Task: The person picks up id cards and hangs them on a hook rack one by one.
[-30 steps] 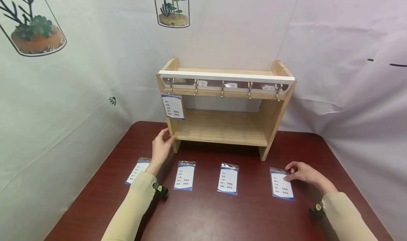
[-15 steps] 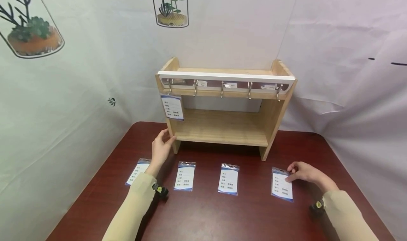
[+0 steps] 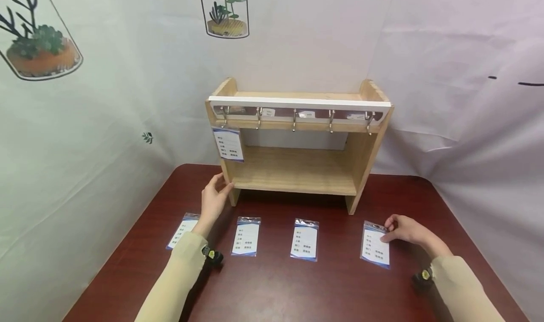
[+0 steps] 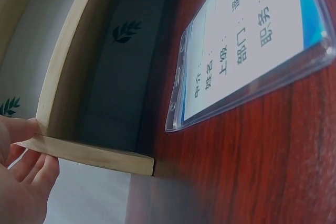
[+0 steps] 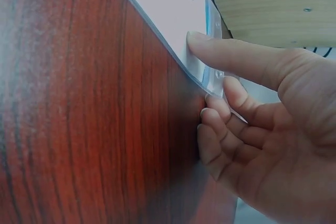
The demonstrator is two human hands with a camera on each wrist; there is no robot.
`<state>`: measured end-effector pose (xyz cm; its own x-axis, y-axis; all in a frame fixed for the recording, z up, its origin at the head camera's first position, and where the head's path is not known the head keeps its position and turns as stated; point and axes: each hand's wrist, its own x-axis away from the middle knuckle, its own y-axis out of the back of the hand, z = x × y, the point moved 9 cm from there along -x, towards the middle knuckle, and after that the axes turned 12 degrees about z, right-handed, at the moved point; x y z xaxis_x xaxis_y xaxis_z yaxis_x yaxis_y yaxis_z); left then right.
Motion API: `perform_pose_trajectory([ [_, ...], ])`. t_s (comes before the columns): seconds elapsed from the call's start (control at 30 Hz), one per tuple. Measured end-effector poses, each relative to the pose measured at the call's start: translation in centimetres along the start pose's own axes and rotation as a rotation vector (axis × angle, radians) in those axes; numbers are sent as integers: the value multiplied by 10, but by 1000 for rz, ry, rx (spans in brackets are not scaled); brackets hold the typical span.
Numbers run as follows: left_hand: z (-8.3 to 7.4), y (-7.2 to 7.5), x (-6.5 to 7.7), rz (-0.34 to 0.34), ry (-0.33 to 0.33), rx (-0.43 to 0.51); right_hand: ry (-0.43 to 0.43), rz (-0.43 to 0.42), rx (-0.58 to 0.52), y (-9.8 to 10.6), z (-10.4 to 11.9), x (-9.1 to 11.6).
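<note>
My left hand [image 3: 214,200] grips the left side panel of a wooden shelf rack [image 3: 293,168], low down near its lower board. In the left wrist view the thumb lies on one side of the panel [image 4: 100,153] and the fingers on the other. My right hand [image 3: 405,231] pinches the upper right corner of the rightmost clear-sleeved badge [image 3: 374,247]. The right wrist view has the thumb on the face of that badge [image 5: 176,19], the other fingers curled at its edge. Another badge [image 3: 228,145] hangs at the rack's left end hook.
Several metal hooks [image 3: 294,120] line the rack's white front rail [image 3: 297,102]. Three more badges lie on the dark red table [image 3: 280,293]: one by the left forearm [image 3: 183,230], one at centre left [image 3: 245,237] and one at centre [image 3: 304,239]. White printed cloth surrounds the table.
The rightmost badge has turned slightly clockwise in my right hand, its top edge shifting right and its bottom edge left. My left hand keeps its grip on the rack.
</note>
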<state>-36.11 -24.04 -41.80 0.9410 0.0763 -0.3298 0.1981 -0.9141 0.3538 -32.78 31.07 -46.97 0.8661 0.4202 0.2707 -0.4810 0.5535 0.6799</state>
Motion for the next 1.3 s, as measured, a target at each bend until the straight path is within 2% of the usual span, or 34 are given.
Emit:
perform_pose_trajectory([
  [0.2, 0, -3, -3, 23, 1, 19, 8, -9, -59, 0, -4, 1],
  [0.5, 4, 0, 3, 4, 14, 12, 51, 13, -167, -4, -6, 0],
  [0.87, 0, 1, -1, -3, 8, -8, 23, 25, -143, 0, -5, -1],
  [1.3, 2, 2, 2, -1, 7, 7, 0, 25, -128, -3, -9, -1],
])
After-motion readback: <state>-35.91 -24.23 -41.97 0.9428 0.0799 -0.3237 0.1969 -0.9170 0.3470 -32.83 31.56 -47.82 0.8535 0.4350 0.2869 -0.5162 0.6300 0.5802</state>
